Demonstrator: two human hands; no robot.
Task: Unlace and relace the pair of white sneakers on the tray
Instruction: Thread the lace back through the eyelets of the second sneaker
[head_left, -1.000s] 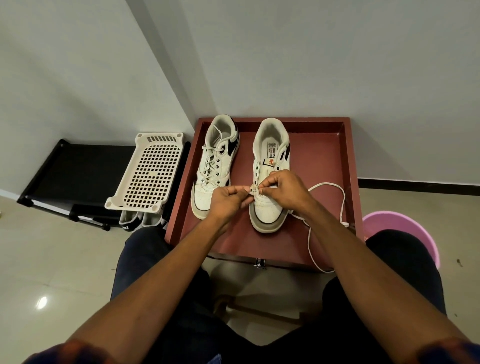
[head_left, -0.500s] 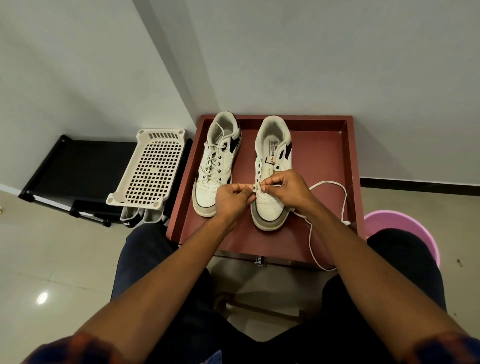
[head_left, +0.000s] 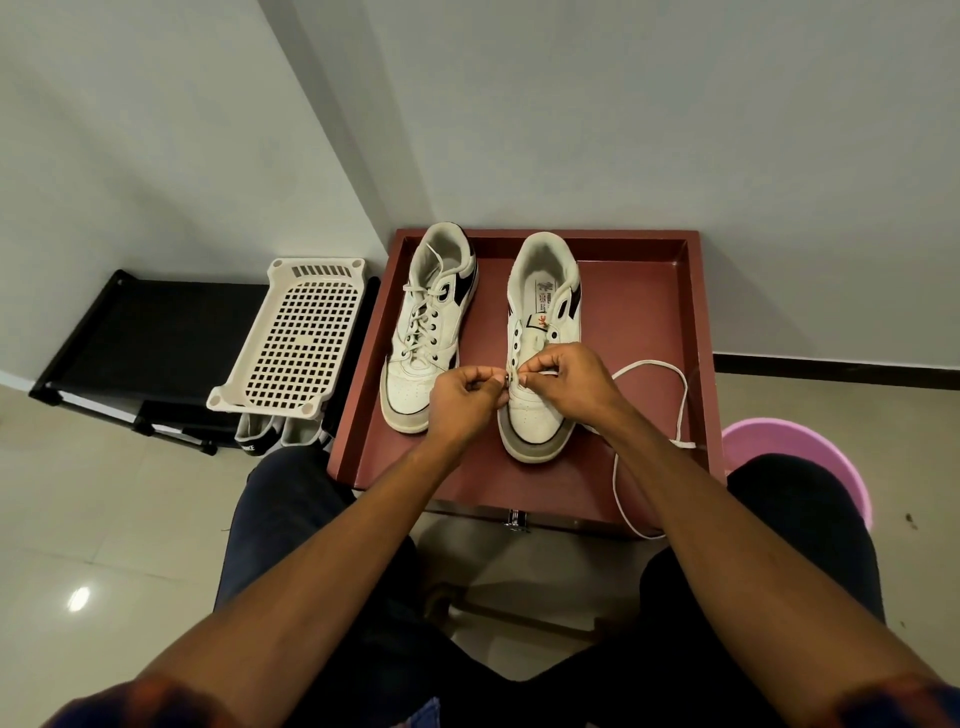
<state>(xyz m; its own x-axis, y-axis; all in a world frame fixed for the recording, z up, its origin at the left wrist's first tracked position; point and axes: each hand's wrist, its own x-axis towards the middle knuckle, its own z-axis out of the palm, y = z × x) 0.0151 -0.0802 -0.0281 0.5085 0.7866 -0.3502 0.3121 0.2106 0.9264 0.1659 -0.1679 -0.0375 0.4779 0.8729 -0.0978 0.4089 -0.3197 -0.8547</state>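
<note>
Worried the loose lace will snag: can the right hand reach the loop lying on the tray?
Probably yes: the lace loop lies uncovered on the tray beside the right hand, which must first release its pinch.

White lattice basket (head_left: 291, 338): ten o'clock of the view, lying aslant on the right end of the rack, its near edge overhanging.
Black rack (head_left: 145, 338): nine to ten o'clock, low against the wall.
Footwear (head_left: 260, 439): beneath the basket's near edge, pale with a black band; the white lettering is too small to read.
Pink basin (head_left: 800, 447): four o'clock, on the floor, only part of its rim showing.
Black skirting (head_left: 831, 366): three o'clock, along the wall's foot.
Floor (head_left: 104, 519): glossy pale tiles, a bright glare (head_left: 78, 597) at eight o'clock.
Wall (head_left: 623, 130): plain grey-white, a corner at eleven o'clock.
</note>
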